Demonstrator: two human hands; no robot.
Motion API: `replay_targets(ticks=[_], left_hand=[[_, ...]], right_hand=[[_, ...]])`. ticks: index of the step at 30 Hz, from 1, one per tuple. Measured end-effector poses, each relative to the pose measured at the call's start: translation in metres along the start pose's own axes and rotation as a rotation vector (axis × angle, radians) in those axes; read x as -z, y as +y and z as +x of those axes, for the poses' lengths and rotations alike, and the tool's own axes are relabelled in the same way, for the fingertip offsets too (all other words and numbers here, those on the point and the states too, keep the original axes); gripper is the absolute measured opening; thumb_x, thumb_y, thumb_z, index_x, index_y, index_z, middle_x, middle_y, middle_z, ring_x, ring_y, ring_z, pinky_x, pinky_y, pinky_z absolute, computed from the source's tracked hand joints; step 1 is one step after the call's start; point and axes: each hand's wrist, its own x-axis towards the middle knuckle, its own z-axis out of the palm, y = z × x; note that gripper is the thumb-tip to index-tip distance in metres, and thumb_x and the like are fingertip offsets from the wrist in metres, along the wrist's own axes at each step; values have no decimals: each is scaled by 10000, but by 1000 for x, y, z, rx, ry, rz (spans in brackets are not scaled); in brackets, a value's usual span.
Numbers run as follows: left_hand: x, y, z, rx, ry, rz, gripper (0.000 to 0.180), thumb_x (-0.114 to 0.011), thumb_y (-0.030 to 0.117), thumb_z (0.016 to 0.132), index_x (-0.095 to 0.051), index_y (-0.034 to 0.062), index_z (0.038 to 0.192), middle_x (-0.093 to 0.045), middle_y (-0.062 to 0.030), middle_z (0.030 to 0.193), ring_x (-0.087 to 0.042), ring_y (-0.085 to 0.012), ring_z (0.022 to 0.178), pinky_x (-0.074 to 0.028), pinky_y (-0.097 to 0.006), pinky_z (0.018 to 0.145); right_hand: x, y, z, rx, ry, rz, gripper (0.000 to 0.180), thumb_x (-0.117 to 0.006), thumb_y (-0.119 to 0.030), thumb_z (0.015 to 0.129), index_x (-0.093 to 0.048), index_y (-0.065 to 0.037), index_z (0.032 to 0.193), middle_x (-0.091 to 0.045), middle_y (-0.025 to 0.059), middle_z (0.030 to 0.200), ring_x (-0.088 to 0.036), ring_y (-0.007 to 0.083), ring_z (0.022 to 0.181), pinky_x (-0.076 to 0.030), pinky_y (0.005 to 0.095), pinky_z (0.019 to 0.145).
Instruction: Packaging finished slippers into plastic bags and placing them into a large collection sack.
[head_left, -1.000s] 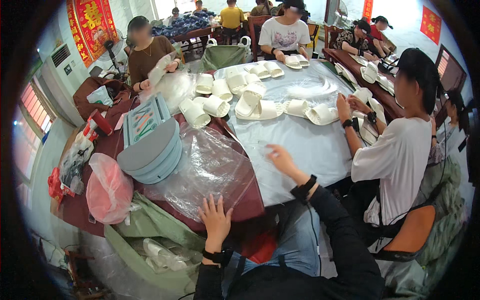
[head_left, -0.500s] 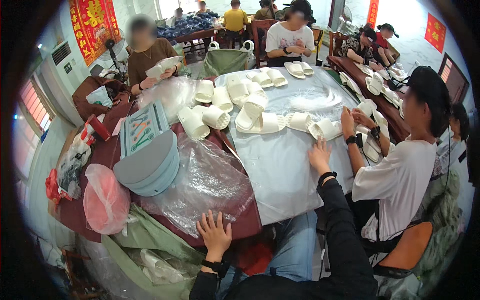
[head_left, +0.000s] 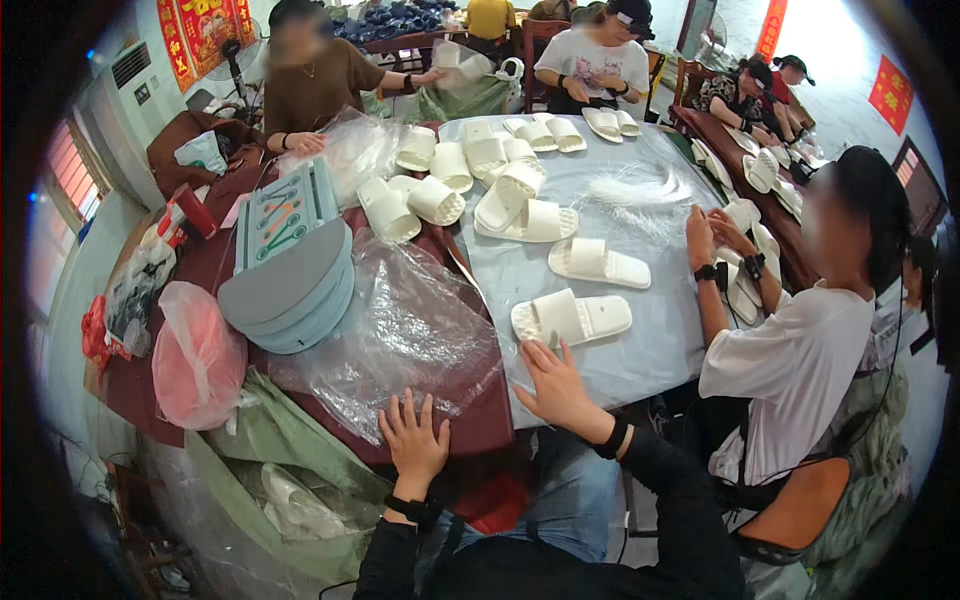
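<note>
Right hand (head_left: 556, 387) spread flat and empty on the grey tablecloth (head_left: 640, 250), fingertips just short of a cream slipper (head_left: 571, 318). Left hand (head_left: 413, 441) splayed, empty, on the table edge beside clear plastic bags (head_left: 400, 335).

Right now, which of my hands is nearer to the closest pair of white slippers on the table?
Right. The right hand lies flat on the grey table cover just below the white slippers, almost touching. The left hand rests further off, at the table edge by the clear plastic sheet.
</note>
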Motion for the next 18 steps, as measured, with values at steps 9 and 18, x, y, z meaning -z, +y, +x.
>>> replay_targets(ticks=[9, 18], left_hand=[[-2, 0, -3, 4, 12, -35, 502, -562, 375, 831, -508, 124, 1262, -382, -165, 1384, -301, -383, 1295, -180, -568, 1063], [-6, -11, -11, 32, -104, -114, 508, -496, 340, 896, -449, 80, 1330, -361, -183, 1408, -272, -386, 1322, -159, -570, 1065]], right_hand=[[-25, 69, 45, -809, 91, 723, 574, -675, -270, 790, -429, 8, 1227, -534, 232, 1164, -548, 322, 1031, -420, 427, 887], [-29, 56, 41, -779, 309, 807, 820, -709, -89, 714, -237, 24, 1375, -523, 218, 1181, -533, 303, 1072, -434, 343, 908]])
